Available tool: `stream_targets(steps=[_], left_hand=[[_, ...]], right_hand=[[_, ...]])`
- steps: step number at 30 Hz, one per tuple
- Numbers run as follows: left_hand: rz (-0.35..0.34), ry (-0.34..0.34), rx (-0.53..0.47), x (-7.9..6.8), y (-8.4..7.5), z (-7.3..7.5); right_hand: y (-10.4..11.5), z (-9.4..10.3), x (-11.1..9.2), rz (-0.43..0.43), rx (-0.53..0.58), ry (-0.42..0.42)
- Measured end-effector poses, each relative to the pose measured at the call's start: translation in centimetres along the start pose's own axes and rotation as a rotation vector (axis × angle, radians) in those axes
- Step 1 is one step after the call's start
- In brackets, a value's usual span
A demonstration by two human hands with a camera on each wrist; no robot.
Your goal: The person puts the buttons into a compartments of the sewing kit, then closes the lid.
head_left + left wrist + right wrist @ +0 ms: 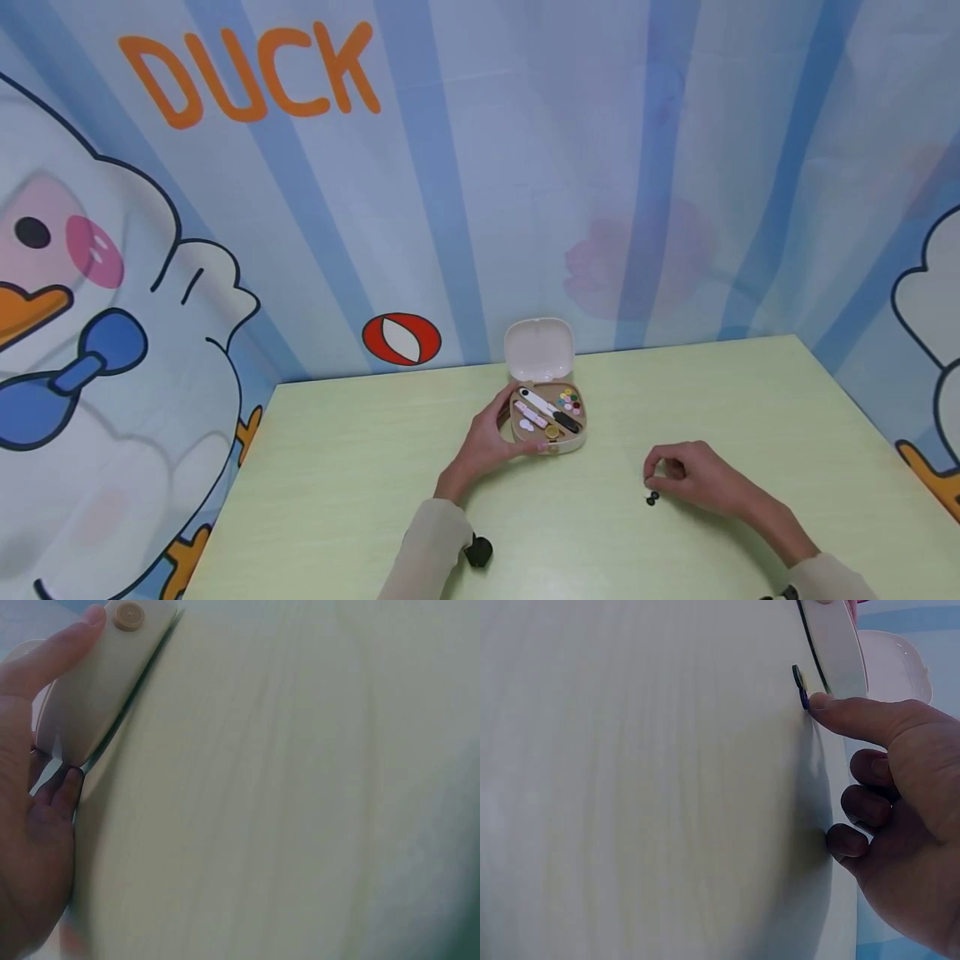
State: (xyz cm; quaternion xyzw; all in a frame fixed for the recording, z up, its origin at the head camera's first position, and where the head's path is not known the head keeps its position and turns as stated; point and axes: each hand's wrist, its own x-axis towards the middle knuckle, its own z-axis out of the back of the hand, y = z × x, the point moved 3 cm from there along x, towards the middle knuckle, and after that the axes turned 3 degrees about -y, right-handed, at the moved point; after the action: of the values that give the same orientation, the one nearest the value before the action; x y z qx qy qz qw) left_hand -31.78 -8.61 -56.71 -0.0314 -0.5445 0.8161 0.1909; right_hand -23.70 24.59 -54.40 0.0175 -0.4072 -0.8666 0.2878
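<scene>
On the table stands an opened beige sewing box [572, 445], its white lid [538, 350] tipped back. My left hand [487, 437] grips the box's left side, thumb along the front wall by a round button clasp [129, 616]. Inside lie a white-and-black pen-like tool [551, 410], a pink-and-white strip [530, 414], coloured buttons [570, 402] and a gold round piece [552, 432]. To the right of the box, my right hand [697, 475] pinches small scissors between thumb and forefinger. Their black finger loops [651, 500] show below the fingertips; the blades are hidden.
The pale wood-grain table [360, 467] reaches back to a blue striped duck backdrop [510, 167]. A black wrist device [478, 551] sits at the left sleeve [431, 542]. Behind the box, the lid stands close to the backdrop.
</scene>
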Motion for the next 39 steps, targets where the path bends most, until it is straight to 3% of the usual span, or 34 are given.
stream_targets(steps=[14, 27, 39], left_hand=[[0.015, -0.005, 0.012, 0.0, -0.2, 0.0], [0.008, -0.010, 0.000, -0.1, -0.3, 0.0], [-0.003, -0.004, -0.014, 0.0, -0.1, 0.0]], right_hand=[[0.2, 0.7, 2.4, -0.025, -0.043, -0.023], [1.6, 1.2, 6.6, -0.015, -0.062, -0.035], [2.0, 0.3, 10.5, -0.018, -0.034, -0.035]])
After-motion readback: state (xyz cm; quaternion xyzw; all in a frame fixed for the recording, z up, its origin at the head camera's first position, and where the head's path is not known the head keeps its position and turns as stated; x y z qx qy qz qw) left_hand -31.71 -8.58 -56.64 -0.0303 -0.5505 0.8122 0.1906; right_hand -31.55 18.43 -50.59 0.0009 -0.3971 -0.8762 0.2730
